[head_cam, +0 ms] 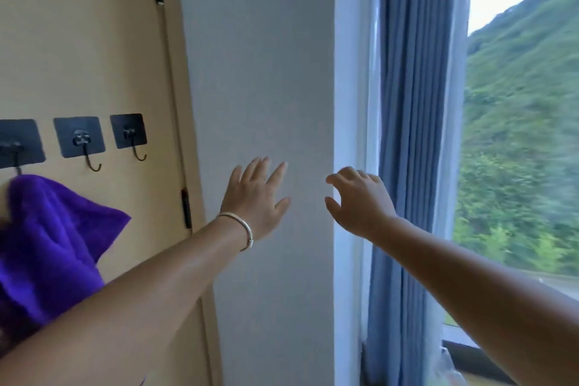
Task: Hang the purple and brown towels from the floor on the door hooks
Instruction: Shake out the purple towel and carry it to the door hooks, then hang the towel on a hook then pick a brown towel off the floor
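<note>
We judge the job half done: the purple towel (pixel 53 241) hangs from the leftmost door hook (pixel 14 150), two hooks beside it are bare, the brown towel is out of view, and our left hand (pixel 255 197) and right hand (pixel 360 200) hold nothing, fingers spread and loosely curled.

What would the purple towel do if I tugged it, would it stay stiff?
Probably not. The purple towel hangs in soft folds from the leftmost hook, so it likely flops and bunches. It looks fluffy, so probably light and easy to grip. Only the small hook seems to hold it, so a tug might slip it off.
</note>
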A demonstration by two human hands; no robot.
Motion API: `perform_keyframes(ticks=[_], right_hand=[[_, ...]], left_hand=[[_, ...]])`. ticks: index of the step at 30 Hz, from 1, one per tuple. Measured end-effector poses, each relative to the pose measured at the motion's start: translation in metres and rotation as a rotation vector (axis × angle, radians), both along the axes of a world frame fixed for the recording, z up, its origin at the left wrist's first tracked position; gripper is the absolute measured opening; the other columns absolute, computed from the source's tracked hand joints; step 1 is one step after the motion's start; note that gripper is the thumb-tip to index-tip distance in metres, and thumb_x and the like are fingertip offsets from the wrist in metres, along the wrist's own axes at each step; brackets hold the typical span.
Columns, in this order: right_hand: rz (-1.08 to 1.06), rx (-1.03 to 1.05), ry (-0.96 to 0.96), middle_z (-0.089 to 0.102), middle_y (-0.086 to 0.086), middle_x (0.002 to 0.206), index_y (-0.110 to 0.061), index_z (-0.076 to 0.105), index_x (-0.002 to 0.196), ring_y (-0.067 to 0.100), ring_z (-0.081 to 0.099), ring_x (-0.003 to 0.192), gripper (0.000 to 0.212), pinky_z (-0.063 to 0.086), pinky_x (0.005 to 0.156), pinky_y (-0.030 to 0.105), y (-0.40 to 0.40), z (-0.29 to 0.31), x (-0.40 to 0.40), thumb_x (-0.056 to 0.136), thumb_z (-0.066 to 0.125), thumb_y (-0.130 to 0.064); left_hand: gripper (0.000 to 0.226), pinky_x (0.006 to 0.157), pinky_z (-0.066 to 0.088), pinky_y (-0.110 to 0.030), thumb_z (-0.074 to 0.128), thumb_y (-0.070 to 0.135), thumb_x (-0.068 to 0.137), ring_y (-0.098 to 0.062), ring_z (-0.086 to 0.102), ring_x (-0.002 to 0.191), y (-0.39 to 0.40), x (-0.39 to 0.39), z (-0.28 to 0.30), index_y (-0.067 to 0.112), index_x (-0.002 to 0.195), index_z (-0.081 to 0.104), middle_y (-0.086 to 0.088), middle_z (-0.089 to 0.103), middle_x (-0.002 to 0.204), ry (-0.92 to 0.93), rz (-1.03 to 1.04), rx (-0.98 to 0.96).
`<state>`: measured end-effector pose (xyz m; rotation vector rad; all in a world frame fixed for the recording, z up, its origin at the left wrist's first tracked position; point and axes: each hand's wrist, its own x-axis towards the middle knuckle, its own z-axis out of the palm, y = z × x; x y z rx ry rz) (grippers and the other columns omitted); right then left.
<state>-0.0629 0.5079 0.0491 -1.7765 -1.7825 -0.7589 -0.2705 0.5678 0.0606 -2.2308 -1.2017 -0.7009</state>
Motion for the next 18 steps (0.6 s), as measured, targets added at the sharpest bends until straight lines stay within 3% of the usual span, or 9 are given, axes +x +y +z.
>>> perform_keyframes(ticks=[9, 18], right_hand=[[-0.466, -0.017, 0.031, 0.058, 0.004, 0.119, -0.024, 0.057, 0.120, 0.026, 0.055, 0.110, 0.040, 0.039, 0.091, 0.035, -0.172, -0.005, 0.156, 0.085, 0.055, -0.044], [-0.866, -0.031, 0.079, 0.057, 0.003, 0.124, -0.021, 0.054, 0.126, 0.024, 0.054, 0.112, 0.044, 0.041, 0.096, 0.041, -0.402, -0.014, 0.271, 0.087, 0.054, -0.040]], left_hand=[[0.069, 0.116, 0.012, -0.048, 0.030, 0.058, 0.094, -0.024, 0.010, 0.145, -0.088, 0.214, -0.007, 0.027, 0.151, 0.006, -0.007, 0.015, 0.157, 0.042, -0.475, 0.016], [0.070, 0.116, 0.013, -0.048, 0.032, 0.059, 0.093, -0.025, 0.012, 0.145, -0.262, 0.404, -0.009, 0.028, 0.151, 0.010, -0.008, 0.016, 0.158, 0.039, -0.906, -0.015]])
